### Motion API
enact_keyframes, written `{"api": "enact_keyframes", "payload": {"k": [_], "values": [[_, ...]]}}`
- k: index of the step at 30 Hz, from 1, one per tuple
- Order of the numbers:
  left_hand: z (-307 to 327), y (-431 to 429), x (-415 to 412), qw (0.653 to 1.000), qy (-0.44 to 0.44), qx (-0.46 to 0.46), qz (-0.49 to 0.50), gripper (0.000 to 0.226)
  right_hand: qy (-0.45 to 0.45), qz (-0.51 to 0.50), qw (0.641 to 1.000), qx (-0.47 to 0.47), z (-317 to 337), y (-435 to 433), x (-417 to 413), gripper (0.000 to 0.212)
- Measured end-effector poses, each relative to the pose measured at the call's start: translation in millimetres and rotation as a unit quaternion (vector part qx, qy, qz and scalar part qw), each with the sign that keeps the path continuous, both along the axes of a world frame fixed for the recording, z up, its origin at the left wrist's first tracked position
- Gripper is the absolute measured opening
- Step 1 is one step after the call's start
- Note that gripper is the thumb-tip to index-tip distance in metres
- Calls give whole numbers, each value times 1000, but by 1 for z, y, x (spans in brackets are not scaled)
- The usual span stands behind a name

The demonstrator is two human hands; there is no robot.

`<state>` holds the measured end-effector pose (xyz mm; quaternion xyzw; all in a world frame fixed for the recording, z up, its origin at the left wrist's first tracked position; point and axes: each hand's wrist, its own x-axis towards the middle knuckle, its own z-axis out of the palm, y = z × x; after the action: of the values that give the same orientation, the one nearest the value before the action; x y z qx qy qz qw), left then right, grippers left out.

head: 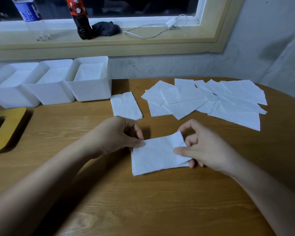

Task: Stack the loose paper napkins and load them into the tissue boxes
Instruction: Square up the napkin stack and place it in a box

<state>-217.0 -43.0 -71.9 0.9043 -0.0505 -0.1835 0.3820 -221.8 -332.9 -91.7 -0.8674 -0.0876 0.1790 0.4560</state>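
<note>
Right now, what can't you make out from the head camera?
All head view:
- Leftmost tissue box: cut by the left edge; its walls hide the fill depth.
- Loose napkins: overlap hides the count.
- Right hand fingers: partly under the held napkin.
- Blue-label bottle and cola bottle: tops cut by the top edge.

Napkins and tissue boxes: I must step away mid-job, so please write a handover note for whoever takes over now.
The left hand pinches the left edge of one napkin lying on the table; the right hand pinches its right edge, which is lifted.
A small stack lies beside the rightmost of three tissue boxes; loose napkins are scattered to the right.
Done: all three boxes show white paper inside; how full, cannot tell. A wooden lid lies off, at the left.
Left: add the held napkin to the stack, gather the scattered ones, load them.
</note>
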Motion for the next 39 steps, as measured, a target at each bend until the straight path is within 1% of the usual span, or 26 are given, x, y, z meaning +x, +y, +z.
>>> {"api": "enact_keyframes", "payload": {"k": [5,10,12,14,16,18,21,23,25,27,31,35,37,39], "values": [[-1,2,2,1000,2,-12,15,14,-1,0,1000,-15,4,2,-3,59],[-4,5,6,1000,3,14,13,16,-21,21,999,-42,5,0,-3,70],[-6,8,9,999,-10,50,8,17,-37,30,997,-55,5,-2,-2,71],[-8,11,12,997,-21,71,5,17,-69,25,995,-73,3,-5,0,67],[-11,15,15,997,-45,68,17,15,-114,6,990,-77,-1,-6,2,56],[-17,19,18,989,-118,85,42,14,-151,-17,987,-58,-7,-7,3,41],[-32,27,25,956,-254,136,52,20,-185,-34,981,-36,-15,-7,4,25],[-43,30,28,939,-307,153,42,25,-190,-30,981,-33,-18,-6,5,22],[-48,31,29,927,-337,160,35,25,-193,-25,980,-32,-19,-6,6,20],[-47,31,30,919,-354,169,26,20,-197,-23,980,-30,-21,-6,7,19],[-40,31,31,905,-361,223,13,6,-202,-20,979,-27,-22,-6,7,16],[-36,28,29,896,-362,256,7,7,-207,-19,978,-27,-24,-6,8,12],[-33,27,26,903,-359,236,18,8,-211,-24,977,-28,-25,-6,8,11],[-28,24,22,918,-353,179,41,7,-211,-38,977,-15,-24,-6,8,12]]}}
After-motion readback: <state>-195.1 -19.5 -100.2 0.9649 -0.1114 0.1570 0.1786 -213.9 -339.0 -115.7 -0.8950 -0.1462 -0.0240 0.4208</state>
